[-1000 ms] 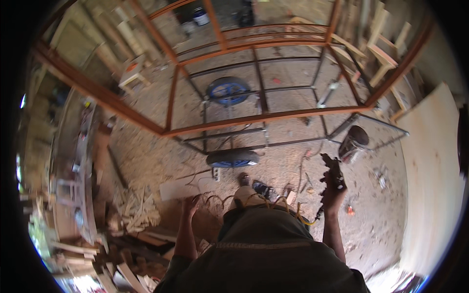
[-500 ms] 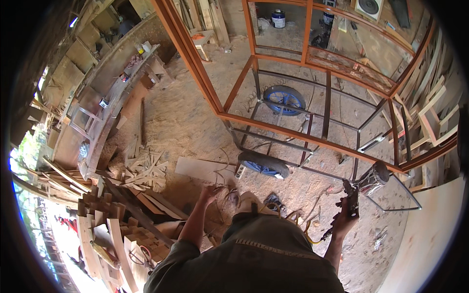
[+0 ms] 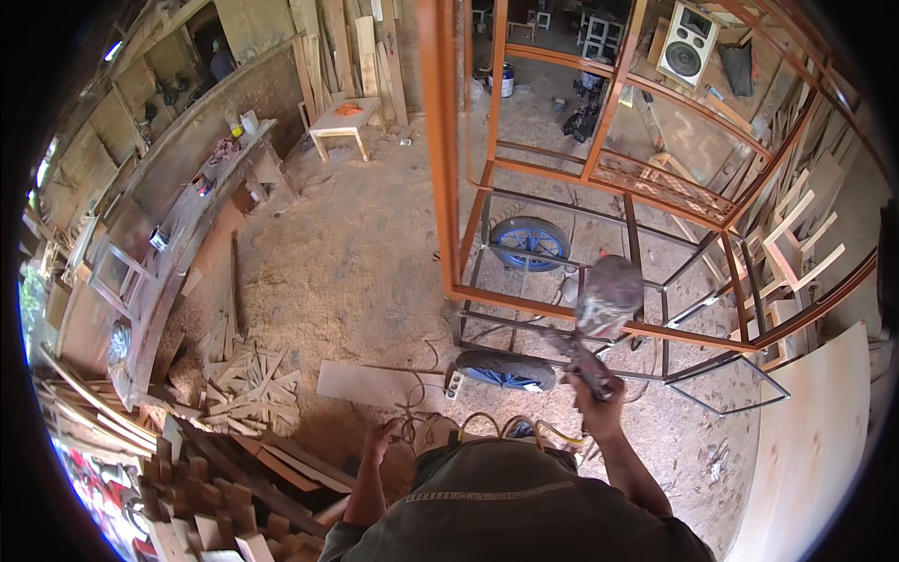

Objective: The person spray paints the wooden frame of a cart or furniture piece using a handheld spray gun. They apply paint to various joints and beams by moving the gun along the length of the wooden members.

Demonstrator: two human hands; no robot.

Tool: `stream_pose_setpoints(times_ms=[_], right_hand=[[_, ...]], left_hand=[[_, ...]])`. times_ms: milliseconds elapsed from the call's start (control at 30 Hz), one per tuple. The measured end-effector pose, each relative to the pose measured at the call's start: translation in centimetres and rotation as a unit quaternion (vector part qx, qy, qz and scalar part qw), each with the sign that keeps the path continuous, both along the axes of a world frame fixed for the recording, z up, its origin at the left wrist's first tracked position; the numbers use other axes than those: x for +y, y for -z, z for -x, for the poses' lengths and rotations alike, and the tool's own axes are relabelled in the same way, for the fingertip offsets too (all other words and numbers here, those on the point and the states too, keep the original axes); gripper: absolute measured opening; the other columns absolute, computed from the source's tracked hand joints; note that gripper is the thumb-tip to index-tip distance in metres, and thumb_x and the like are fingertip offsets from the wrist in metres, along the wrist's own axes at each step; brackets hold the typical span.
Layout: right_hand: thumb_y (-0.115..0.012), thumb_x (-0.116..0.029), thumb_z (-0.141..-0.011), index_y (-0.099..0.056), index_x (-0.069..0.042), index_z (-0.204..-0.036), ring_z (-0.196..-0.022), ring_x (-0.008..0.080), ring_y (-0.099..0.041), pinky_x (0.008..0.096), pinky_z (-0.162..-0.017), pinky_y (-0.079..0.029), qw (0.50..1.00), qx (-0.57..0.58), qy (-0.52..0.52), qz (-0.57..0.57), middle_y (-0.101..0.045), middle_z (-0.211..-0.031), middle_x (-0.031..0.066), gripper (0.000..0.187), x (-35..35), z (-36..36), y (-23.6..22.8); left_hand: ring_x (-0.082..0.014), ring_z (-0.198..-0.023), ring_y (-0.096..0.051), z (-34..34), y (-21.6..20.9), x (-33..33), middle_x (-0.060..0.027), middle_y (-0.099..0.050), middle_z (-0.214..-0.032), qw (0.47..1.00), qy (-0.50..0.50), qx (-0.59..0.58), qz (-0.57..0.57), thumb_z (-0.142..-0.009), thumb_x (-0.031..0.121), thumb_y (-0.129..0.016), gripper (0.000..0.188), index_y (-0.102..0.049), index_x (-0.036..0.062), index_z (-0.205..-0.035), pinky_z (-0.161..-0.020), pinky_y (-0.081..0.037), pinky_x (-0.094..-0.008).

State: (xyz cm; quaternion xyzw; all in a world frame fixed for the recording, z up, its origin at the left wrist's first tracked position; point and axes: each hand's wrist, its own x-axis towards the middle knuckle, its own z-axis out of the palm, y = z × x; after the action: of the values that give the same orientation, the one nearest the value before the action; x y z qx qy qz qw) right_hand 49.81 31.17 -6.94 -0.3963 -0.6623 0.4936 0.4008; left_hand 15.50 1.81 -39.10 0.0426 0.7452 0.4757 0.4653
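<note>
Spray gun (image 3: 587, 366) clamped in right fingers (image 3: 582, 403); cup (image 3: 611, 286) contents hidden; state of left fingers (image 3: 381, 435) unclear.

Your right hand (image 3: 599, 412), right of centre: finger detail lost against the dark spray gun (image 3: 588, 367); its cup (image 3: 611, 288) motion-blurred. Your left hand (image 3: 377, 438), lower centre: too small to read the fingers. Your shirt (image 3: 506, 506) hides part of the yellow hose (image 3: 560, 436). Orange frame (image 3: 438, 140) cut by top edge; pale board (image 3: 810, 440), lower right, by the rim.

Dusty floor (image 3: 356, 253); long workbench (image 3: 178, 262) at left; small table (image 3: 331, 122) near upright planks (image 3: 367, 47).
</note>
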Motion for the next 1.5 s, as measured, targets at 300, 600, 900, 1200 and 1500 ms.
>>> stream_pose_setpoints(times_ms=[300, 600, 900, 1200, 1500], right_hand=[[-0.076, -0.009, -0.088, -0.063, -0.002, -0.131, -0.094, 0.0205, -0.072, 0.0318, -0.08, -0.056, 0.963, 0.015, -0.235, -0.133, -0.072, -0.112, 0.0183, 0.046, -3.5, 18.9, -3.8], [-0.073, -0.014, -0.091, -0.061, -0.005, -0.134, -0.1, 0.0217, -0.073, 0.0319, -0.082, -0.055, 0.95, -0.003, -0.297, -0.099, -0.071, -0.118, 0.0202, 0.045, -4.4, 24.9, -2.0], [-0.071, -0.018, -0.094, -0.056, -0.009, -0.141, -0.085, 0.0233, -0.071, 0.0333, -0.076, -0.053, 0.942, 0.046, -0.299, -0.143, -0.072, -0.103, 0.016, 0.05, -5.2, 29.7, -0.1], [-0.07, -0.02, -0.093, -0.057, -0.011, -0.14, -0.099, 0.0307, -0.071, 0.037, -0.083, -0.054, 0.953, 0.01, -0.275, -0.128, -0.069, -0.119, 0.0181, 0.049, -5.5, 29.4, 0.3], [-0.072, -0.016, -0.092, -0.062, -0.011, -0.135, -0.099, 0.0279, -0.073, 0.0354, -0.083, -0.054, 0.973, -0.01, -0.219, -0.077, -0.07, -0.118, 0.0185, 0.045, -4.3, 32.9, 1.7]], left_hand=[[-0.0145, -0.061, -0.064, 9.6, -0.7, -8.1, -0.0018, -0.064, -0.074, 0.996, -0.06, -0.068, 0.017, -0.093, 0.038, -0.071, 0.03, -0.069, 0.0084, -0.09, -0.061, -0.056, -0.0291], [-0.015, -0.065, -0.065, 12.1, 1.1, -8.8, -0.0014, -0.062, -0.071, 0.992, -0.111, -0.059, 0.01, -0.094, 0.038, -0.07, 0.031, -0.068, 0.0093, -0.084, -0.06, -0.057, -0.0321], [-0.0159, -0.072, -0.067, 11.6, 4.5, -11.6, -0.0029, -0.063, -0.07, 0.989, -0.11, -0.096, 0.017, -0.097, 0.045, -0.063, 0.038, -0.067, 0.009, -0.084, -0.066, -0.057, -0.037], [-0.0171, -0.072, -0.067, 16.2, 2.8, -7.4, -0.0042, -0.064, -0.071, 0.995, -0.06, -0.076, 0.025, -0.097, 0.047, -0.062, 0.042, -0.067, 0.008, -0.083, -0.067, -0.057, -0.0374], [-0.0182, -0.072, -0.068, 21.1, 1.9, -2.5, -0.0054, -0.066, -0.071, 0.998, -0.018, -0.057, 0.021, -0.097, 0.049, -0.06, 0.045, -0.066, 0.007, -0.083, -0.067, -0.057, -0.0378]])
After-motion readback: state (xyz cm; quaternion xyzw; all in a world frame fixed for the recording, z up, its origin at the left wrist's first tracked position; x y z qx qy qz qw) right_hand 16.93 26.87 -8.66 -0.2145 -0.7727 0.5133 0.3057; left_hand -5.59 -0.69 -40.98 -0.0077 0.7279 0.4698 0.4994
